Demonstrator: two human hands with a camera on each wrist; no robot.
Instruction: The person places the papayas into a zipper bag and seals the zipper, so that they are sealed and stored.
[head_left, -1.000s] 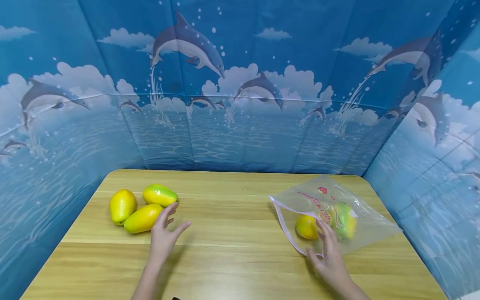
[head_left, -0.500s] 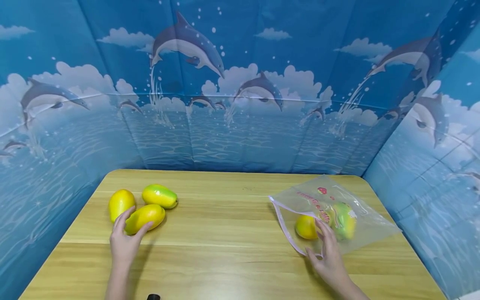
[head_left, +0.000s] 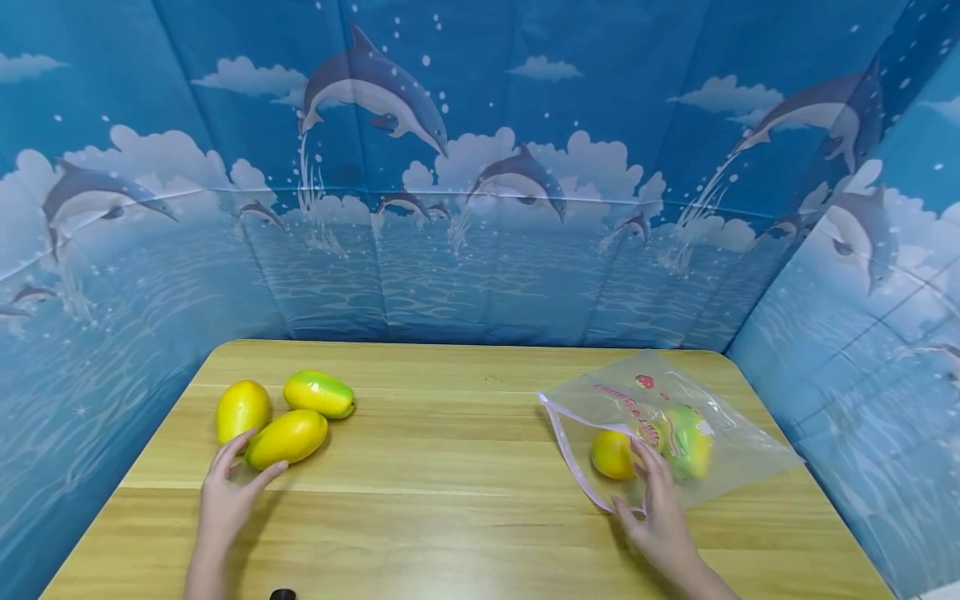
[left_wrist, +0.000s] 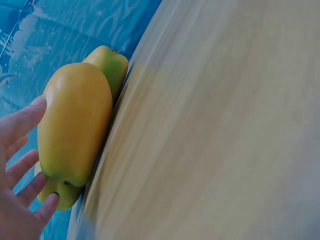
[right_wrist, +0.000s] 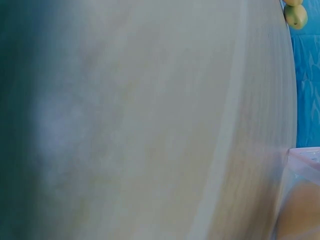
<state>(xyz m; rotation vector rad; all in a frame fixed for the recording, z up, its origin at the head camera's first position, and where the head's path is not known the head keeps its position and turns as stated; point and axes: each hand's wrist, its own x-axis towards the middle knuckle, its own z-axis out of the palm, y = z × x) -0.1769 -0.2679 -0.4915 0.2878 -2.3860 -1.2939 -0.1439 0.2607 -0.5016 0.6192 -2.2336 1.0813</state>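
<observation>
Three yellow-green, papaya-like fruits lie close together on the left of the table: a front fruit, a left fruit and a back fruit. My left hand is at the near end of the front fruit, thumb and fingers spread. In the left wrist view, the fingers are beside that fruit; contact is unclear. My right hand holds the lilac-edged mouth of a clear plastic zip bag. Inside are a yellow fruit and a greener fruit. The right wrist view hides this hand.
The wooden table spans the front, with bare wood between fruits and bag. A dolphin-print curtain hangs behind and along the sides. A small black object shows at the bottom edge.
My left hand has moved left, from the right end of the front fruit to its near left end. That fruit has shifted very slightly left. The right hand and bag have stayed put.
</observation>
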